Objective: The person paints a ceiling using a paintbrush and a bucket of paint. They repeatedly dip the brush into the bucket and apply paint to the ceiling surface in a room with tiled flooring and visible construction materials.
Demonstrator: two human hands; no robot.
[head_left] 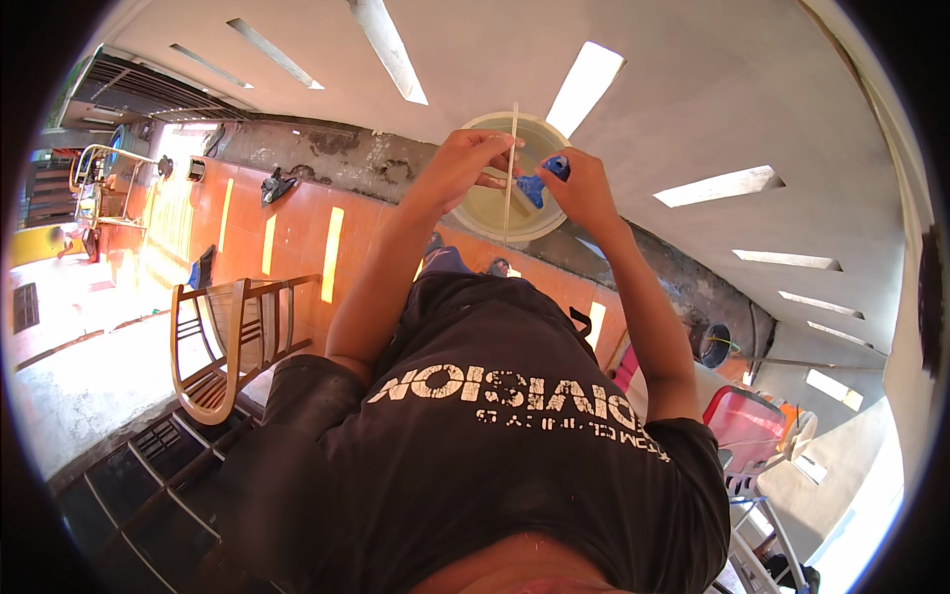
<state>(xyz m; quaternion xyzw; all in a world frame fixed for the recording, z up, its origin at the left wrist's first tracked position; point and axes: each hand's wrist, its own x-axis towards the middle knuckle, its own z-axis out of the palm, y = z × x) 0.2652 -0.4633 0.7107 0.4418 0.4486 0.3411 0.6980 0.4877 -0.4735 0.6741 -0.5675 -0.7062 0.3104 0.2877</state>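
One bare right hand (586, 188) pinches a crumpled blue piece (534, 190) over a round, pale bucket (539, 228). The left hand (465, 163) reaches a thin, straight stick (509, 210) across the bucket; its grip I cannot tell. Cracked, pale lettering (515, 391) crosses the dark shirt (475, 485).

Lettering was borne by the dark T-shirt (465, 495): one line of large, pale, cracked block capitals (505, 389) appeared inverted across the chest, with smaller pale lettering (529, 420) just below in view.
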